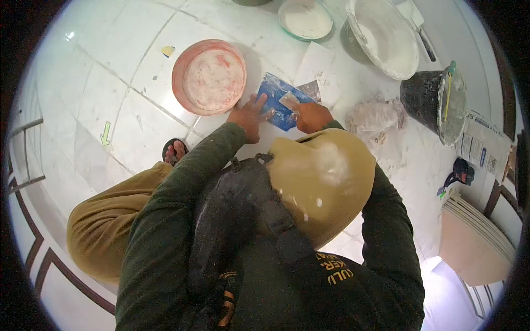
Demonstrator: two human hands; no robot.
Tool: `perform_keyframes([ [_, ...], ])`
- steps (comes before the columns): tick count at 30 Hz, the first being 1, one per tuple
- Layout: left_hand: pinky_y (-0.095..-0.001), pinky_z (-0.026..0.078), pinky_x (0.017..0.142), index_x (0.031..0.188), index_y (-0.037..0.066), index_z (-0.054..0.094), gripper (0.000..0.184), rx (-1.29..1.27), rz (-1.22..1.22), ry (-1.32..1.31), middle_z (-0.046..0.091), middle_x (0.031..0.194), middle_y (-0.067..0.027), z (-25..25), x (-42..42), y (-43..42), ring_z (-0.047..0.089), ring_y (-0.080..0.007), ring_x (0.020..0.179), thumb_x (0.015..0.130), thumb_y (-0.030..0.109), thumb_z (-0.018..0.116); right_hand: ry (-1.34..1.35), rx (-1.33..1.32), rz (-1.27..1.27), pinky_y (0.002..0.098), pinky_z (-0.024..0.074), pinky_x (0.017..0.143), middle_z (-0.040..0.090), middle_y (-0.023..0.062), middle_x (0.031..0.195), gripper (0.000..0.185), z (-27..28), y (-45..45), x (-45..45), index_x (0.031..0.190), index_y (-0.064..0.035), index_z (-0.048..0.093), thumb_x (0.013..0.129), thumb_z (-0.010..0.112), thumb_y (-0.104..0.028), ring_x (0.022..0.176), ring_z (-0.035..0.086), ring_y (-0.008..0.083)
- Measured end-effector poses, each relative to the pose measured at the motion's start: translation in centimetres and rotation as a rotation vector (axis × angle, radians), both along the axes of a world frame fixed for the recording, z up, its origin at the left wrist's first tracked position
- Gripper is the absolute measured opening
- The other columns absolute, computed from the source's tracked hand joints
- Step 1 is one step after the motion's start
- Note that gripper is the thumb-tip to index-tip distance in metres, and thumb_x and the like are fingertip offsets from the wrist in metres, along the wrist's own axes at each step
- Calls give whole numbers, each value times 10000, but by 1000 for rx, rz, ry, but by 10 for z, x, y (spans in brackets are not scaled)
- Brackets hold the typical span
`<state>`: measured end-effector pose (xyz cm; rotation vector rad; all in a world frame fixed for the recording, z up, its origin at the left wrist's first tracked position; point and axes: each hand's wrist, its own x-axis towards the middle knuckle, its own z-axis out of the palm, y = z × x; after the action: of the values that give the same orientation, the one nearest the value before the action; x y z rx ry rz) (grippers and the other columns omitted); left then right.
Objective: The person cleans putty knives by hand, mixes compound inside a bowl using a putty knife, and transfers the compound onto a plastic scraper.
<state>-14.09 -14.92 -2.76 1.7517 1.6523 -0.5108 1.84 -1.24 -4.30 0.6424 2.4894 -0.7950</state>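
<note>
My left hand (248,118) grips the left side of a flat blue sheet (271,88) smeared with white, its thumb lying over the face and its fingers at the edge. In my right hand (312,117) is a small pale scraper (289,101), its blade against the blue sheet. A greyish flat piece (311,90) lies partly behind the blue sheet. Just beyond my left hand stands a round reddish basin (178,77) coated inside with white residue.
At the back are a white-filled bowl (305,20), a large coated basin (406,65) and a dark-handled tool (426,45). To the right, a black bucket (420,98) lies tipped beside a crumpled plastic bag (374,121). Stacked boards (475,237) stand lower right.
</note>
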Motion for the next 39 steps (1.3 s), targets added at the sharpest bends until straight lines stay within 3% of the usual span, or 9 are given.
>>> perform_keyframes([
  [6, -518, 162, 1084, 1425, 203, 257, 761, 132, -11, 11, 99, 1510, -91, -13, 2, -14, 103, -272, 1388, 727, 228, 559, -115, 8, -30, 484, 497, 726, 635, 202, 910, 466, -11, 10, -31, 1228, -140, 476, 766, 532, -168, 832, 627, 369],
  [9, -517, 166, 1084, 1430, 175, 235, 781, 119, 9, -19, 115, 1506, -84, -20, 4, -23, 115, -268, 1384, 726, 234, 568, -8, -11, -76, 487, 477, 756, 628, 217, 876, 274, 19, -3, -5, 954, -47, 626, 819, 510, -255, 836, 607, 392],
  [12, -513, 165, 1086, 1435, 169, 213, 810, 107, -1, 3, 127, 1504, -79, -15, 6, -21, 126, -265, 1381, 718, 251, 581, -136, 3, -48, 474, 496, 740, 638, 185, 945, 466, 39, -3, -27, 1219, -129, 485, 756, 532, -158, 844, 628, 349],
  [15, -509, 163, 1089, 1431, 168, 224, 822, 101, -14, 10, 135, 1502, -78, -10, 3, -17, 129, -262, 1380, 704, 267, 594, -177, 31, -53, 478, 495, 738, 631, 184, 982, 496, -10, 3, -42, 1241, -127, 461, 750, 535, -130, 847, 626, 348],
  [21, -509, 148, 1093, 1418, 166, 269, 812, 99, 10, -19, 143, 1501, -82, -10, 7, -17, 123, -262, 1382, 682, 266, 596, 22, 5, -52, 465, 498, 744, 627, 207, 972, 545, 0, -2, -36, 1283, -125, 443, 747, 540, -132, 853, 623, 357],
  [30, -481, 143, 1094, 1418, 146, 266, 827, 156, 0, -7, 147, 1498, -103, -17, 12, -21, 132, -241, 1383, 678, 279, 612, 8, -14, -195, 474, 487, 783, 615, 231, 984, 524, -2, -8, -54, 1275, -109, 431, 771, 559, -175, 920, 611, 361],
  [33, -520, 181, 1075, 1386, 153, 334, 735, 194, -38, -9, 172, 1491, -106, -24, 6, -18, 141, -254, 1381, 733, 388, 576, -8, -38, -254, 482, 480, 731, 618, 258, 852, 259, 12, -14, -55, 936, -5, 616, 774, 508, -175, 822, 609, 404],
  [36, -538, 208, 1063, 1364, 164, 380, 678, 180, -69, 41, 200, 1482, -99, -21, 4, -16, 160, -255, 1377, 760, 414, 557, -38, -60, -232, 456, 515, 726, 636, 226, 905, 520, 18, -28, -53, 1200, -35, 477, 727, 610, -206, 853, 631, 371],
  [39, -541, 214, 1060, 1360, 169, 390, 679, 169, -70, 45, 220, 1475, -85, -19, 10, -22, 182, -251, 1370, 745, 392, 573, 24, -103, -248, 448, 525, 700, 640, 232, 861, 506, -11, -10, -65, 1127, 3, 520, 698, 643, -235, 819, 633, 395],
])
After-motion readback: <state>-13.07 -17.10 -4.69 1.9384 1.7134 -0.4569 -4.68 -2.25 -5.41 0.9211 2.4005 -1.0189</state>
